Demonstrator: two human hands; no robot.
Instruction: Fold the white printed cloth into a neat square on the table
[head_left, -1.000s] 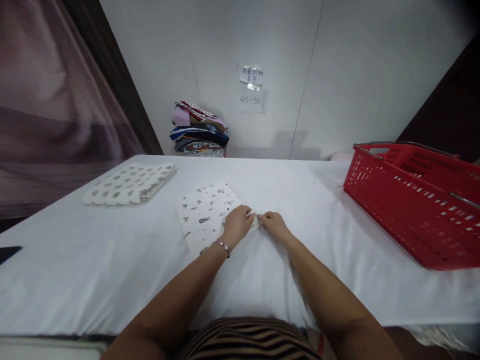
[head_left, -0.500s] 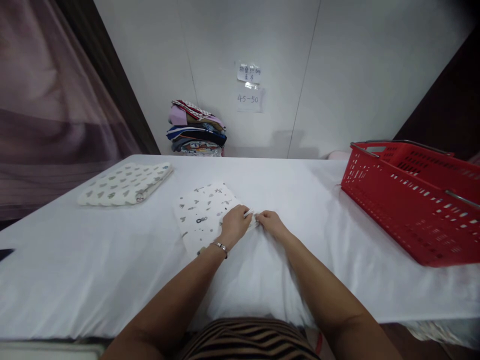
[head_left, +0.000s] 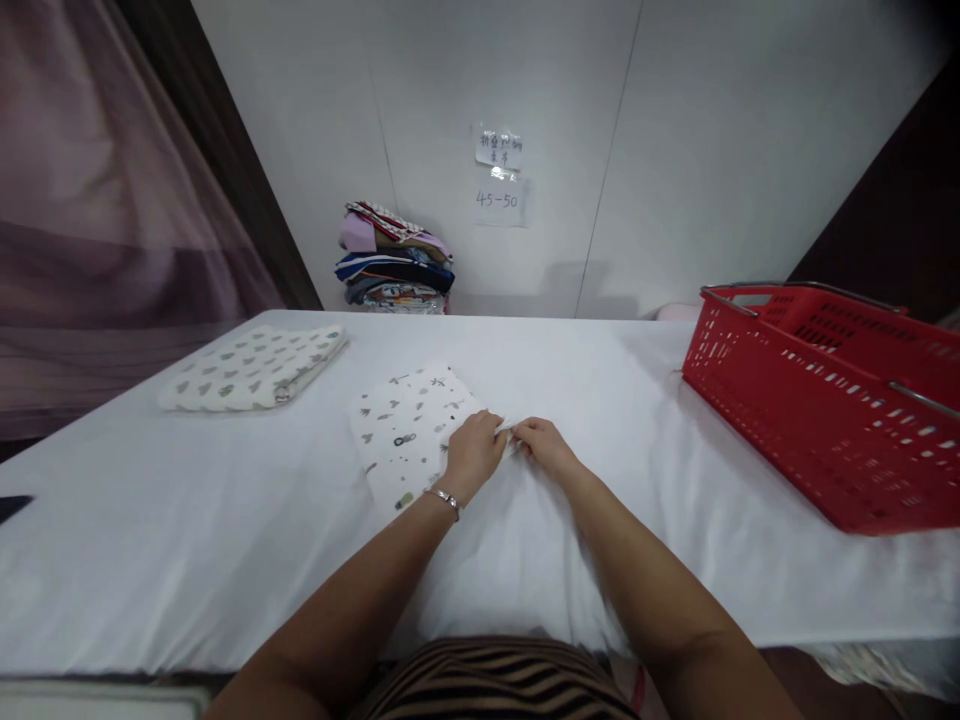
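A white cloth with small printed motifs point(head_left: 409, 425) lies flat on the white-covered table, its right end bunched up between my hands. My left hand point(head_left: 476, 447) is closed, thumb and fingers pinching the gathered edge. Close beside it, my right hand point(head_left: 541, 440) pinches the tip of the same edge. The fingertips nearly meet, and the bit of fabric between them is partly hidden.
A folded cloth with a grey pattern point(head_left: 255, 370) lies at the table's left. Folded fabrics point(head_left: 395, 260) are stacked by the wall at the back, left of two paper signs point(head_left: 498, 198). On the right stands a red plastic basket point(head_left: 810, 410) with metal handles.
Both hands stay pinched on the cloth's edge. My left hand has shifted slightly right, bringing the fingertips closer together. The printed cloth lies almost unchanged.
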